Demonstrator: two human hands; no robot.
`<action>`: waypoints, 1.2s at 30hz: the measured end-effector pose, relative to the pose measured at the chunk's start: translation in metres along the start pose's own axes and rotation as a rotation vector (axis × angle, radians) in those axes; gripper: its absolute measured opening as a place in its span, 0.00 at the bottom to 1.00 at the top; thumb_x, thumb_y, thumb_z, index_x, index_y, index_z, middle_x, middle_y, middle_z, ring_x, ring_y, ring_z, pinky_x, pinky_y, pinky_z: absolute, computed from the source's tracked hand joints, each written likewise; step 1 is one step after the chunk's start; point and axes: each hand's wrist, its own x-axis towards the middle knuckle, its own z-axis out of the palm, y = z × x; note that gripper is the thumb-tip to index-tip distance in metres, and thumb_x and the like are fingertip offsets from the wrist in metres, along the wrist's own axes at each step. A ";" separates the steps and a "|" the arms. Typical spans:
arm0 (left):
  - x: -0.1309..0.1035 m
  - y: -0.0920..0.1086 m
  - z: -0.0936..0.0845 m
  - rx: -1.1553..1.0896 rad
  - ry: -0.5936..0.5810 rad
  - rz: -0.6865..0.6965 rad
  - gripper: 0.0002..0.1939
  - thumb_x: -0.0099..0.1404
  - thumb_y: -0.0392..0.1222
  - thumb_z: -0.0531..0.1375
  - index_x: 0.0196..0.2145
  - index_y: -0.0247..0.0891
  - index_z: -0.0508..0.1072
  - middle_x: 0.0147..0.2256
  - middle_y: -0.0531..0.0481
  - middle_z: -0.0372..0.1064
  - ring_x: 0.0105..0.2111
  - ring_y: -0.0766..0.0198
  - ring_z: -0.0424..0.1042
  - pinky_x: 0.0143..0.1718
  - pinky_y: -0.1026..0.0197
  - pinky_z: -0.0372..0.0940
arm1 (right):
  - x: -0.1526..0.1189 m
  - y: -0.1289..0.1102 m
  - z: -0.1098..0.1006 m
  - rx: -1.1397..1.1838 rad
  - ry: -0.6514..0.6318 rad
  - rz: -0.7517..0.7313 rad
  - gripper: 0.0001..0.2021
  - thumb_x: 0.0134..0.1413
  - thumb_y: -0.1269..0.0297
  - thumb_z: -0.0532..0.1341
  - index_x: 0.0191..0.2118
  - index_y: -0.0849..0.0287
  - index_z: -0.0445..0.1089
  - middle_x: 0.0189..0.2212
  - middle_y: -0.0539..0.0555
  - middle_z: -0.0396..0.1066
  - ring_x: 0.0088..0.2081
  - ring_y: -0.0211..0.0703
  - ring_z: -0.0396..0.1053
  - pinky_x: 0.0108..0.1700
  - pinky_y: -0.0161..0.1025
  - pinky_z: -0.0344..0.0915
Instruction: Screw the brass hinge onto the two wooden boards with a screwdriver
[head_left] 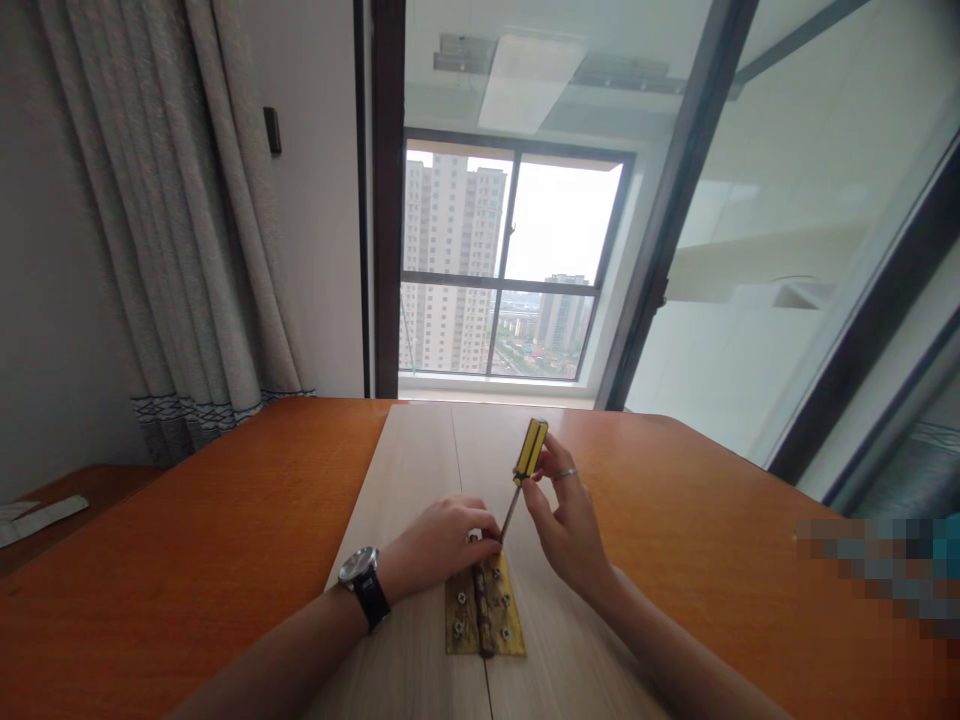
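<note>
My right hand grips a screwdriver by its yellow and black handle, thumb and fingers closed around it. The metal shaft slants down and left to the far end of a brass hinge. There my left hand, with a watch on its wrist, rests over the hinge, fingers pinched at the screwdriver's tip. What lies between those fingertips is hidden. Several screws stand in both leaves of the hinge, which straddles the seam between two pale wooden boards.
The boards lie on an orange-brown wooden table. A grey curtain hangs at the left, and a dark-framed glass door stands beyond the table. White strips lie on a lower surface at the far left.
</note>
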 end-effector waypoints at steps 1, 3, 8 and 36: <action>0.000 0.000 0.000 0.002 0.000 0.000 0.04 0.65 0.39 0.61 0.34 0.38 0.76 0.35 0.51 0.72 0.38 0.63 0.71 0.42 0.66 0.63 | 0.000 0.000 0.000 0.003 -0.002 -0.007 0.22 0.60 0.66 0.54 0.60 0.56 0.56 0.38 0.55 0.70 0.40 0.49 0.67 0.42 0.46 0.64; 0.000 0.000 0.000 0.009 -0.001 0.002 0.05 0.65 0.39 0.61 0.34 0.38 0.76 0.35 0.51 0.72 0.37 0.63 0.71 0.42 0.65 0.63 | 0.000 -0.001 0.000 0.005 -0.006 -0.021 0.21 0.60 0.66 0.55 0.59 0.56 0.57 0.39 0.56 0.70 0.39 0.48 0.67 0.42 0.46 0.64; 0.000 0.001 0.000 0.032 -0.006 -0.004 0.05 0.65 0.40 0.61 0.34 0.38 0.76 0.35 0.51 0.72 0.37 0.63 0.71 0.42 0.65 0.63 | 0.001 -0.002 0.000 -0.028 0.005 -0.001 0.21 0.58 0.62 0.58 0.57 0.57 0.59 0.38 0.55 0.70 0.38 0.49 0.67 0.42 0.46 0.64; 0.000 0.002 -0.002 -0.006 -0.017 -0.034 0.06 0.65 0.41 0.60 0.37 0.39 0.77 0.36 0.50 0.73 0.39 0.62 0.71 0.42 0.64 0.63 | 0.001 -0.004 -0.001 -0.041 -0.002 -0.062 0.17 0.59 0.68 0.53 0.55 0.57 0.61 0.35 0.54 0.69 0.37 0.48 0.67 0.41 0.45 0.64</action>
